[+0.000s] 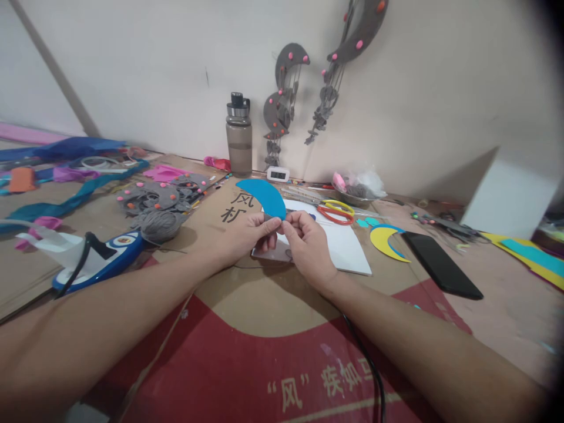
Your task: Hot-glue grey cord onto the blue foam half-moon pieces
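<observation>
Both hands meet over the middle of the cardboard-covered table (273, 305). My left hand (247, 232) and my right hand (308, 244) pinch the lower tip of a blue crescent-shaped foam piece (264, 195), which rises up and to the left from the fingers. Under the hands lies a white sheet (348, 249) with a greyish piece partly hidden beneath my fingers. Yellow-and-red scissors (337, 211) rest just beyond the right hand.
A yellow crescent with blue edge (384, 241) and a black phone (440, 264) lie right. A grey bottle (238, 136) and small clock (278, 174) stand by the wall. A grey yarn ball (159, 225), a blue-white glue gun (103, 258) and grey felt pieces (163, 194) lie left.
</observation>
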`<state>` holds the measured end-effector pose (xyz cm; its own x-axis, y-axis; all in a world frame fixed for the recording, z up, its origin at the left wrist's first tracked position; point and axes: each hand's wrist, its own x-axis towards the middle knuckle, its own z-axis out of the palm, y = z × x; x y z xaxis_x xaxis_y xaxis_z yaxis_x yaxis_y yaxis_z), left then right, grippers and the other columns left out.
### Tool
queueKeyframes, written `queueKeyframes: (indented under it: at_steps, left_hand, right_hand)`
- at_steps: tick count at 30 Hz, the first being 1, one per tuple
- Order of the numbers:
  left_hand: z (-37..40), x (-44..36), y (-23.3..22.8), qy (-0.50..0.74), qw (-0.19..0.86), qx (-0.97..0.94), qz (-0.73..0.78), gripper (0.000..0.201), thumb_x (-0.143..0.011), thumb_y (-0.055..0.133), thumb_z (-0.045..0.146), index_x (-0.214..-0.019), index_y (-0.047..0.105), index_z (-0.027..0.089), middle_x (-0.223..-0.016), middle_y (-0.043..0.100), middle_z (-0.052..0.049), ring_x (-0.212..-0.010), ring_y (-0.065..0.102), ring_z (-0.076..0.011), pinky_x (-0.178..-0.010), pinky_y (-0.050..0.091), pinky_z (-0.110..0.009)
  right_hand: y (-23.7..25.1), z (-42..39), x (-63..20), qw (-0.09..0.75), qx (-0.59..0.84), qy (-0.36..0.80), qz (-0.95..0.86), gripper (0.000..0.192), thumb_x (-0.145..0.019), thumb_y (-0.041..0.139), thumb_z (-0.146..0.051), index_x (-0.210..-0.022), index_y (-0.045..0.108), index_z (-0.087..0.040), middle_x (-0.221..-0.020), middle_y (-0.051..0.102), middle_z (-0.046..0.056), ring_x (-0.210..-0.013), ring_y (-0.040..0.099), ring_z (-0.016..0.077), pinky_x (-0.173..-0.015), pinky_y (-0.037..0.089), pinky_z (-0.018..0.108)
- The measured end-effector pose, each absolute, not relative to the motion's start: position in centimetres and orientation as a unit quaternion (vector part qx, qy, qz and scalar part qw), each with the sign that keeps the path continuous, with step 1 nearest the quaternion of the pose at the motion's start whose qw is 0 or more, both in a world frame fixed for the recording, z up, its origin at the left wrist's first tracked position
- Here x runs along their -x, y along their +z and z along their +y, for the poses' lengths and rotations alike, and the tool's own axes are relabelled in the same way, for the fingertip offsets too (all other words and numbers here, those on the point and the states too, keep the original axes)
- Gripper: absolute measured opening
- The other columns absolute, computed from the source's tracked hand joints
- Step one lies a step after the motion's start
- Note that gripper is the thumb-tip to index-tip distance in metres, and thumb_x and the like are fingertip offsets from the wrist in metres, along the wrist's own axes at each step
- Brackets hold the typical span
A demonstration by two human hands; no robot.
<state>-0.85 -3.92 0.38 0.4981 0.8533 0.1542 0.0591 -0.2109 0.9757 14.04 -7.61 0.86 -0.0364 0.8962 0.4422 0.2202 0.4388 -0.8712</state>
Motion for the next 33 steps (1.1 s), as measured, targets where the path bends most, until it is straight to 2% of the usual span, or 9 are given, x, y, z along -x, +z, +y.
queueKeyframes:
  at_steps: [10, 15, 22, 33]
  left_hand:
    - [-3.99, 0.80, 0.45, 0.372, 0.556, -0.670, 0.323, 0.045, -0.081, 0.049, 0.054, -0.064, 0.054, 0.013, -0.050, 0.054, 0.000, -0.042, 0.046, -0.0065, -0.041, 0.033, -0.018]
    - [-4.04, 0.72, 0.48, 0.389, 0.573, -0.657, 0.299, 0.041, -0.080, 0.051, 0.055, -0.074, 0.054, 0.014, -0.059, 0.059, 0.000, -0.045, 0.050, -0.0075, -0.041, 0.034, -0.018]
    - [-4.16, 0.90, 0.67, 0.356, 0.545, -0.687, 0.322, 0.045, -0.083, 0.049, 0.052, -0.061, 0.053, 0.013, -0.047, 0.051, 0.001, -0.041, 0.044, -0.0056, -0.041, 0.031, -0.017]
    - [-4.28, 0.81, 0.83, 0.365, 0.548, -0.680, 0.323, 0.041, -0.083, 0.050, 0.051, -0.066, 0.055, 0.013, -0.049, 0.053, 0.002, -0.040, 0.045, -0.0056, -0.040, 0.031, -0.017]
  right_hand:
    - [0.82, -7.44, -14.01, 0.554, 0.434, 0.307, -0.640, 0.014, -0.082, 0.052, -0.033, -0.079, 0.050, -0.019, -0.069, 0.052, -0.002, -0.057, 0.043, 0.0091, -0.053, 0.037, 0.023]
    - [0.62, -7.22, -14.16, 0.571, 0.445, 0.301, -0.621, 0.014, -0.083, 0.050, -0.035, -0.081, 0.050, -0.020, -0.063, 0.046, -0.004, -0.053, 0.039, 0.0089, -0.052, 0.035, 0.023]
    - [0.82, -7.36, -14.11, 0.545, 0.420, 0.312, -0.655, 0.014, -0.082, 0.051, -0.032, -0.078, 0.049, -0.020, -0.068, 0.053, -0.002, -0.059, 0.048, 0.0101, -0.055, 0.038, 0.023]
    - [0.76, -7.34, -14.04, 0.556, 0.424, 0.310, -0.644, 0.014, -0.082, 0.052, -0.032, -0.079, 0.050, -0.019, -0.071, 0.055, -0.002, -0.060, 0.048, 0.0100, -0.056, 0.039, 0.023]
